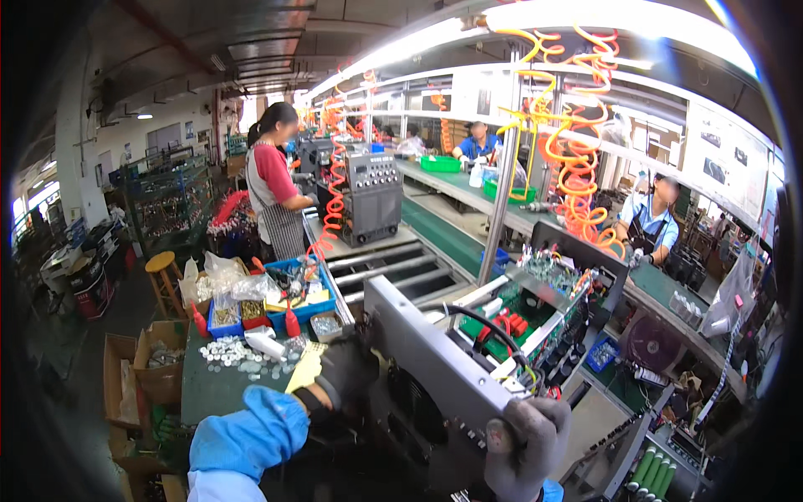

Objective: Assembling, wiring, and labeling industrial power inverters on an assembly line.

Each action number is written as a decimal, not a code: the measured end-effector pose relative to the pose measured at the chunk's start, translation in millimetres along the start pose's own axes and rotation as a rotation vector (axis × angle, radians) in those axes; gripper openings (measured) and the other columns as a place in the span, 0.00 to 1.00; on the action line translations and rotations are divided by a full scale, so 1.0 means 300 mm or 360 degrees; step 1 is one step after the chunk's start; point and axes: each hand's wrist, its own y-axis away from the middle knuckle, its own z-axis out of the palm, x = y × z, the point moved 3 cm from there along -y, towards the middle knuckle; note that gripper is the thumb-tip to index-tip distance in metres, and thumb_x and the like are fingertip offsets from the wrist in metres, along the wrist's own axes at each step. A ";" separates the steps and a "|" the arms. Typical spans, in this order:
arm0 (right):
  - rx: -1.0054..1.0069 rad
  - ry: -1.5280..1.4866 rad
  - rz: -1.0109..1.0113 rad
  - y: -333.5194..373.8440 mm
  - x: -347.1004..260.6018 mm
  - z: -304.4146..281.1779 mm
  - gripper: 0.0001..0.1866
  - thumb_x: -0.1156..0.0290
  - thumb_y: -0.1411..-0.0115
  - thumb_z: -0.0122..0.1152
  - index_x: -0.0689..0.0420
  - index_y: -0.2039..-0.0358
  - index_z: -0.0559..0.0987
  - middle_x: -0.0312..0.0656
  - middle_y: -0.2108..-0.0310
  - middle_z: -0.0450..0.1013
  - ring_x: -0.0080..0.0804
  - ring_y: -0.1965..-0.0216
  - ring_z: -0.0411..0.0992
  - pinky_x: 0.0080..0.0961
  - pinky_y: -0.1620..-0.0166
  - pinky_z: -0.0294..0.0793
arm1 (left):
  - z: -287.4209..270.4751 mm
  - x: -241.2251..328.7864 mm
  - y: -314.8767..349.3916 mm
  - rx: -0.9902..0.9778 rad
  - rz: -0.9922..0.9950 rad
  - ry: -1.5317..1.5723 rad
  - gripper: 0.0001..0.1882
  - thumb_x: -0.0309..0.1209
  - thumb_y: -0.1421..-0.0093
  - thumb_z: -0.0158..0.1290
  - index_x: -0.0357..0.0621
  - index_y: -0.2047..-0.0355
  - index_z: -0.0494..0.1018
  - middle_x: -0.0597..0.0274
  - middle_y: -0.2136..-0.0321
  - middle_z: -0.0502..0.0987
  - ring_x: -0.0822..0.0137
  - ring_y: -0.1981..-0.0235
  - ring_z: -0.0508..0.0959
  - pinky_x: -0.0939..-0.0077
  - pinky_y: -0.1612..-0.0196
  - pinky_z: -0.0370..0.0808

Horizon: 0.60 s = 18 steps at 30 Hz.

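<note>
In front of me stands an opened machine housing with a grey metal panel (439, 339) facing me, a dark round fan opening (418, 406) in it. Behind the panel show green circuit boards (544, 272), red parts (502, 325) and a black cable (478, 315). My left hand (345, 376), in a dark glove, is close to the panel's left side; its fingers are too dark to make out. My right hand (529, 443), in a grey glove, has its fingers bent over the panel's near right corner.
On the left bench lie white round parts (226, 353), a blue tray (293, 289) of tools and red bottles (292, 322). A finished-looking machine (372, 197) stands on rollers (381, 259). Orange coiled hoses (577, 167) hang overhead. Co-workers (276, 184) stand or sit along the line.
</note>
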 end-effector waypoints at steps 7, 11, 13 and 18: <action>0.0012 -0.0078 0.0131 0.025 0.014 0.012 0.13 0.73 0.46 0.64 0.60 0.60 0.75 0.47 0.67 0.70 0.39 0.67 0.68 0.33 0.62 0.68 | 0.032 -0.029 0.010 -0.0668 -0.0166 0.1169 0.18 0.20 0.48 0.54 0.35 0.55 0.74 0.58 0.67 0.80 0.62 0.67 0.80 0.65 0.64 0.77; 0.0001 -0.0057 0.0140 0.018 0.009 0.015 0.14 0.74 0.46 0.64 0.60 0.60 0.75 0.46 0.67 0.69 0.38 0.66 0.68 0.32 0.62 0.67 | 0.012 0.004 0.012 0.0239 0.0049 0.0348 0.19 0.25 0.48 0.52 0.40 0.54 0.74 0.47 0.69 0.79 0.48 0.68 0.80 0.57 0.68 0.76; 0.0025 -0.0072 0.0124 0.013 0.004 0.012 0.13 0.75 0.47 0.64 0.61 0.60 0.75 0.46 0.67 0.69 0.38 0.66 0.68 0.32 0.62 0.67 | 0.011 0.026 -0.002 0.0312 0.0430 0.0012 0.19 0.31 0.44 0.52 0.38 0.52 0.73 0.43 0.69 0.80 0.43 0.72 0.80 0.54 0.70 0.77; 0.0040 -0.0112 0.0181 0.024 0.002 0.020 0.13 0.73 0.45 0.64 0.63 0.60 0.75 0.47 0.65 0.69 0.37 0.64 0.67 0.31 0.60 0.67 | -0.019 0.002 -0.001 -0.0773 0.0370 0.0672 0.14 0.31 0.41 0.51 0.36 0.57 0.75 0.42 0.66 0.79 0.44 0.62 0.80 0.57 0.60 0.76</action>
